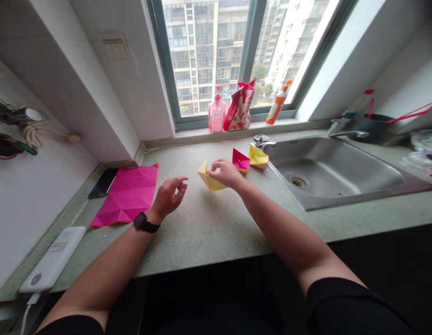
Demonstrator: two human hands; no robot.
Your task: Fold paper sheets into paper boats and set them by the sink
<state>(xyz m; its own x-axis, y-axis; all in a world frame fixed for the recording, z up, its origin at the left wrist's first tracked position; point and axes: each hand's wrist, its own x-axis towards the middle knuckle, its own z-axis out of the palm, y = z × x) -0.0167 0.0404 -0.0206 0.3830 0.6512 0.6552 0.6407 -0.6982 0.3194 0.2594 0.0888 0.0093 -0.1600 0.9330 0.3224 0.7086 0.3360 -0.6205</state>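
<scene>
My right hand (224,173) grips the near corner of a yellow folded-paper boat (209,177) that rests on the speckled green countertop (205,228). Just beyond it stand a smaller pink paper boat (241,160) and a yellow paper boat with a pink underside (258,157), close together. My left hand (169,195) hovers above the counter with curled, parted fingers, holding nothing. A black smartwatch (144,222) sits on that wrist. Left of this hand lies a creased, unfolded magenta paper sheet (127,195).
A black phone (103,182) lies partly under the magenta sheet, and a white power bank (52,259) sits near the counter's front-left edge. A steel sink (327,172) with a faucet (348,132) is on the right. Bottles and a bag stand on the windowsill (233,131).
</scene>
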